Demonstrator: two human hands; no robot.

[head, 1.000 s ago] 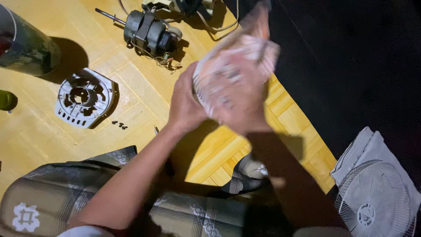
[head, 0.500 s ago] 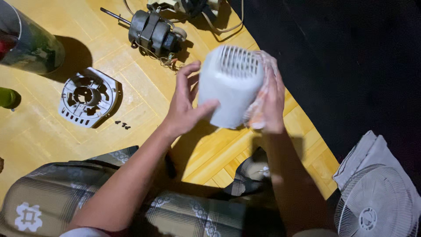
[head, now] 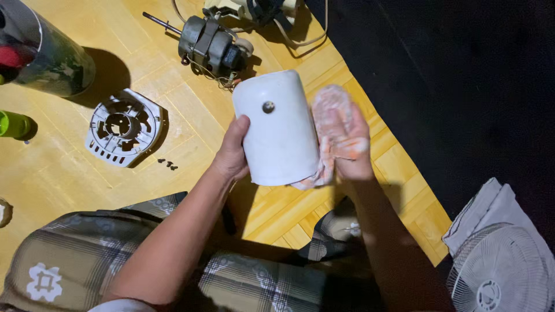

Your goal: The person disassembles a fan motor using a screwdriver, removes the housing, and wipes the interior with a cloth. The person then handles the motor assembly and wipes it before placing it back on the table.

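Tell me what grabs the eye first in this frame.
The white rounded plastic cover at centre, gripped by the left hand while the right hand presses a pale cloth against its side. Behind it on the yellow wood-pattern floor lies a bare electric motor; a grey vented plate with small screws sits left.

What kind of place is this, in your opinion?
Probably a home floor used for fan repair: wood-pattern flooring, a bare electric motor, loose screws and a fan grille lie around.
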